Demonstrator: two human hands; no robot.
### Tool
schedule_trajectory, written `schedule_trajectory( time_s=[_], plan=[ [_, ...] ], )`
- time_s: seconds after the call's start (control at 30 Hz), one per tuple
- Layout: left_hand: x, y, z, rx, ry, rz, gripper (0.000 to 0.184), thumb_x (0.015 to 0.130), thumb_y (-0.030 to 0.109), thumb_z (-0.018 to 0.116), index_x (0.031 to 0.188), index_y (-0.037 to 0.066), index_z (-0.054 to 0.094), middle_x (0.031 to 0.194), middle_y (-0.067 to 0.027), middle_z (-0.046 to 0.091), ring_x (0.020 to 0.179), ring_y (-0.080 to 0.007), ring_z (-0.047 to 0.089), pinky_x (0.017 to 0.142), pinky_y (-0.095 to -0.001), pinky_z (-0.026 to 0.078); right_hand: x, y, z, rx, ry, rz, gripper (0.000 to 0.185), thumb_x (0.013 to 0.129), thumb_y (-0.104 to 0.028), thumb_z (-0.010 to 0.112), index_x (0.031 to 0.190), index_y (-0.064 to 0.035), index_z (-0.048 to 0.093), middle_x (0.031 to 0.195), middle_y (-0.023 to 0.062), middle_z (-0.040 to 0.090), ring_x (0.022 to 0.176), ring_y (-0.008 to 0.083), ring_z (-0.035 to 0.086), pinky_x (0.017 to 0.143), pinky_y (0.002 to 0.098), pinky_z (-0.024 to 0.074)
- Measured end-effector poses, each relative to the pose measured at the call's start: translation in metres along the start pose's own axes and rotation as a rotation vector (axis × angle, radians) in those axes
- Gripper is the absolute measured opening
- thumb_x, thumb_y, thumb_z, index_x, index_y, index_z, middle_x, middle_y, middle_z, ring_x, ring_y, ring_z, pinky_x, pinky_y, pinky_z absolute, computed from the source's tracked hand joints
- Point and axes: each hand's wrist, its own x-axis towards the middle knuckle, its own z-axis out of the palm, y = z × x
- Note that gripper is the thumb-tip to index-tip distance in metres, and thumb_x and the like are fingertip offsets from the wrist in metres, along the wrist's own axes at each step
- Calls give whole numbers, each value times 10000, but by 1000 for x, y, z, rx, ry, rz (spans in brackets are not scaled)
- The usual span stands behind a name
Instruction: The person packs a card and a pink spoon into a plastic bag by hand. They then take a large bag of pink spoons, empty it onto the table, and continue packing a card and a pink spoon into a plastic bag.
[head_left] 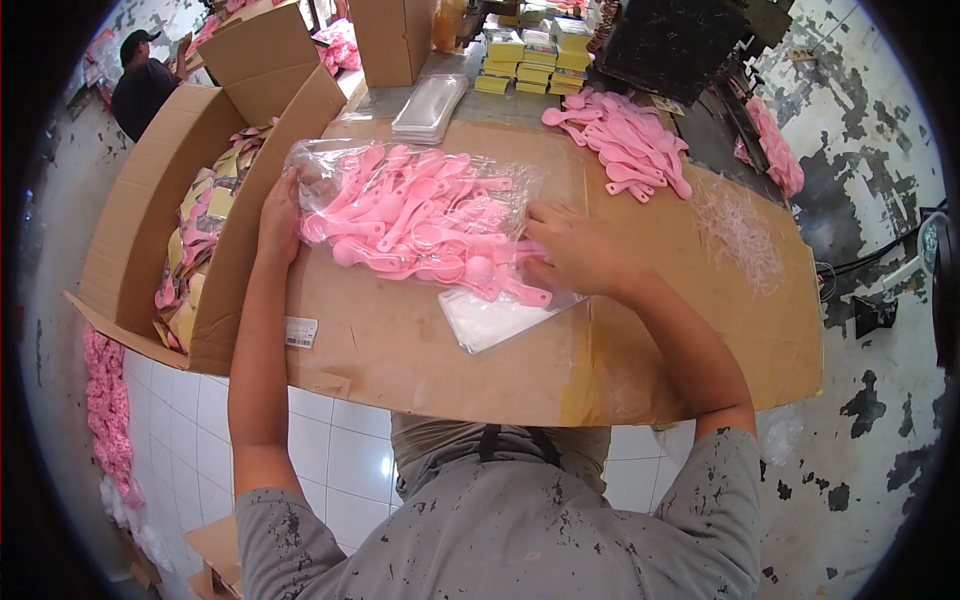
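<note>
A clear plastic bag (320, 185) full of pink plastic spoons (410, 210) lies on the cardboard-covered table in front of me. My left hand (280, 217) grips the bag's left end, its fingers partly hidden behind the plastic. At the opposite end, my right hand (578, 248) is closed with curled fingers on the bag's edge, beside the spoons' handles. Just below the bag, partly under it and my right hand, is a stack of flat clear plastic bags (495, 322).
An open carton (215, 290) of packed pink spoons stands at left. Loose pink spoons (630, 140) are piled at the back right, near plastic scraps (742, 232). Clear bags (430, 108) and yellow card stacks (535, 60) sit behind. Another person (148, 90) is at far left.
</note>
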Motion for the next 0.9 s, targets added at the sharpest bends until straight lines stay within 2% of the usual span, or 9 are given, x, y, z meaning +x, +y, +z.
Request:
schedule_trajectory(
  time_s=[0.13, 0.33, 0.4, 0.5, 0.6, 0.67, 0.73, 0.83, 0.9],
  plan=[
    [2, 0, 0, -30, 7, -18, 461, 1107, 279, 429, 1417, -50, 517, 1239, -145, 646, 1091, -222, 659, 974, -354, 539, -2, 12, -17, 161, -105, 63, 277, 909, -127, 671, 1161, -30, 612, 1133, 148, 629, 1097, 352, 601, 951, 433, 479],
    [3, -2, -2, -58, -20, -32, 452, 1105, 274, 437, 1414, -45, 520, 1237, -141, 650, 1093, -221, 659, 973, -355, 541, -14, 46, -78, 184, -193, 337, 330, 923, -92, 651, 1246, -38, 617, 1088, 166, 660, 1046, 361, 628, 886, 414, 503],
    [9, -8, -9, -84, -56, -28, 449, 1105, 271, 437, 1414, -43, 522, 1241, -139, 648, 1092, -220, 659, 972, -355, 542, -18, 60, -96, 141, -72, 437, 295, 924, -98, 655, 1208, -20, 634, 1076, 171, 664, 1034, 335, 641, 895, 396, 505],
    [8, -5, -7, -101, -75, -29, 445, 1105, 268, 437, 1412, -41, 525, 1243, -135, 646, 1093, -216, 659, 972, -354, 544, -27, 118, -82, -344, 526, 262, 269, 920, -120, 680, 1163, -8, 655, 1093, 164, 673, 1045, 292, 653, 909, 393, 506],
    [-6, 7, 8, -13, 26, -20, 448, 1104, 274, 442, 1410, -42, 527, 1247, -130, 643, 1096, -213, 657, 973, -353, 544, -29, 112, -65, -475, 575, 227, 282, 923, -148, 689, 1168, -11, 655, 1161, 165, 672, 1103, 296, 647, 957, 406, 498],
    [-4, 4, 6, -46, 15, -11, 453, 1102, 280, 449, 1410, -43, 528, 1248, -127, 642, 1098, -213, 657, 973, -353, 545, -13, 71, -60, 178, 109, 433, 310, 919, -163, 697, 1196, -32, 650, 1292, 153, 631, 1221, 334, 590, 1030, 416, 462],
    [0, 0, 3, -65, -9, -10, 457, 1101, 285, 453, 1410, -43, 529, 1254, -126, 641, 1100, -214, 657, 976, -351, 543, -8, 42, -31, 305, -74, 197, 325, 931, -185, 675, 1202, -7, 645, 1364, 170, 584, 1270, 345, 546, 1071, 416, 441],
    [4, -3, -2, -52, -16, -7, 459, 1101, 289, 455, 1409, -43, 533, 1276, -130, 636, 1109, -214, 656, 989, -345, 535, 10, 20, 9, -57, 150, 0, 348, 916, -221, 682, 1148, 37, 652, 1366, 191, 550, 1290, 341, 527, 1068, 426, 450],
    [5, -5, -3, -18, 28, 8, 457, 1101, 289, 454, 1405, -42, 539, 1299, -133, 633, 1123, -212, 653, 1001, -340, 527, 20, 11, 2, -57, -36, 129, 417, 901, -263, 700, 1157, 59, 636, 1342, 211, 542, 1287, 354, 513, 1071, 430, 449]
  ],
)
